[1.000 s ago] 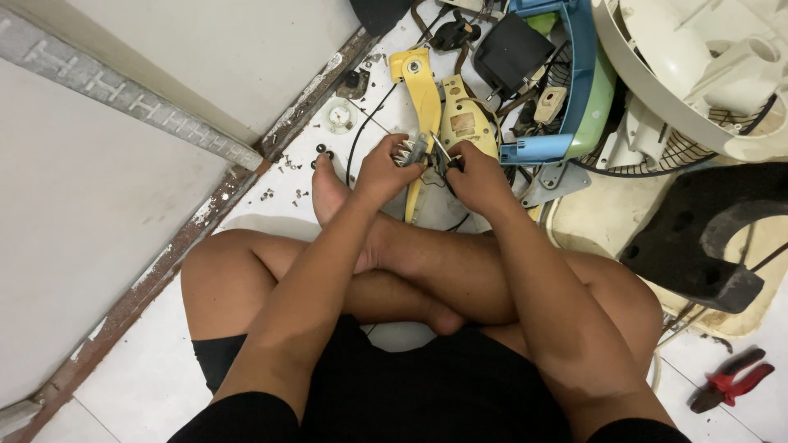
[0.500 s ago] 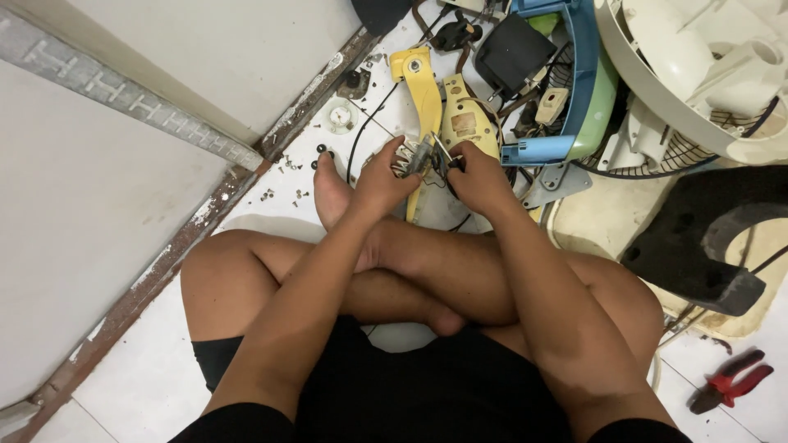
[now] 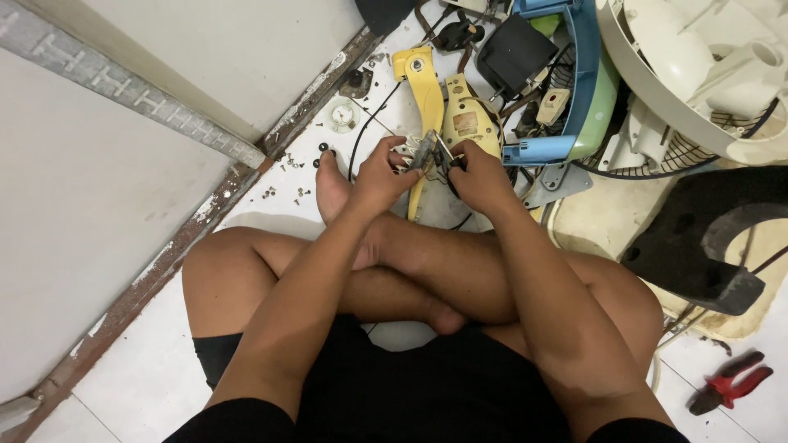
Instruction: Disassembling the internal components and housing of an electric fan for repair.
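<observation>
Gripping one small switch part: two hands, left hand and right hand.

Yellow casing, red-handled pliers

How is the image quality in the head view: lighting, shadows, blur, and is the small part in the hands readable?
Head view: even, soft indoor light, no glare; a faint shadow lies on the white floor tiles beside the thigh. The frame is sharp with slight wide-angle stretch at the edges. The small wired part between left hand and right hand is too small to identify.
</observation>
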